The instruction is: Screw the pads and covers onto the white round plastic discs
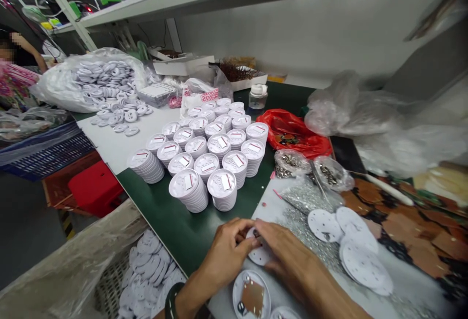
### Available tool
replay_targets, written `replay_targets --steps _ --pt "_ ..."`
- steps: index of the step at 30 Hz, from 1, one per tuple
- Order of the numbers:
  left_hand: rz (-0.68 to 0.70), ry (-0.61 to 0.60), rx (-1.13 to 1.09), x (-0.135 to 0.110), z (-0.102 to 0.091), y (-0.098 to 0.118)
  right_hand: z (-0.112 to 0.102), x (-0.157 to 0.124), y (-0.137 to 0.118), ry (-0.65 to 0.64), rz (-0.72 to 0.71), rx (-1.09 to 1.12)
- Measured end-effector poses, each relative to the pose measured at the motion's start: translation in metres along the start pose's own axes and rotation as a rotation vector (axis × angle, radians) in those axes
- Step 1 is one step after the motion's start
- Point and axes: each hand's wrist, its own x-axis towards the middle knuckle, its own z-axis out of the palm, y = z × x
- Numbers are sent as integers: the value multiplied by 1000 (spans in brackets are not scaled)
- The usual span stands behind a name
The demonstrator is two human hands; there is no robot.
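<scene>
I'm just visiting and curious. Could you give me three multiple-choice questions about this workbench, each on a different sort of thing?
1. Where is the red plastic bag?
A) Right of the stacked discs
B) On the floor
C) Inside the basket

2. What colour is the tabletop under the stacks?
A) Blue
B) Green
C) Yellow

3. What is the left hand doing?
A) Lying flat on the tabletop
B) Holding a white holed disc with the right hand
C) Pointing at the shelf

Answers:
1: A, the bag lies just beyond the stacks' right side.
2: B, green shows around the stacks.
3: B, both hands meet on the disc.
</scene>
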Motion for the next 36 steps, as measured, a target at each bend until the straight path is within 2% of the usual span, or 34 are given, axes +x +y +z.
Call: replay_targets --steps 2,4,6,8,12,14,18,21,24,26,27,29,30,32,34,36 --pt "10 44 -53 -2 3 6 -15 8 -10 -6 210 133" --pt "30 68 -61 -6 5 11 -29 16 -18 -67 350 229" --pt "57 64 -41 -9 7 15 -37 21 -23 -123 371 279" --pt "95 86 -2 -10 9 16 -38 23 -26 -119 370 297" --pt "175 229 96 -10 18 16 -29 20 -33 -111 495 389" --pt "172 279 89 -10 24 17 -23 19 -37 -80 544 407" --pt "122 317 12 -9 30 16 -15 17 -41 -14 539 339" --pt "69 255 -37 -8 25 16 -11 18 -41 -12 617 415" --pt "45 114 -104 -9 16 17 -12 22 -44 30 699 595" --pt "7 43 -163 -10 11 16 -18 24 -44 14 700 644" --pt "-25 21 -186 -10 8 15 -23 24 -42 -16 665 612" --pt "-81 9 -205 -10 5 10 -35 20 -30 -29 523 388" --pt "-92 13 -201 -9 4 7 -42 16 -21 1 423 220" --pt "-98 24 -167 -6 3 0 -56 7 3 141 263 -196" --pt "-110 26 -75 -2 3 -4 -66 -1 27 180 201 -552" --pt "-112 15 63 1 6 -6 -71 -5 43 177 179 -689"
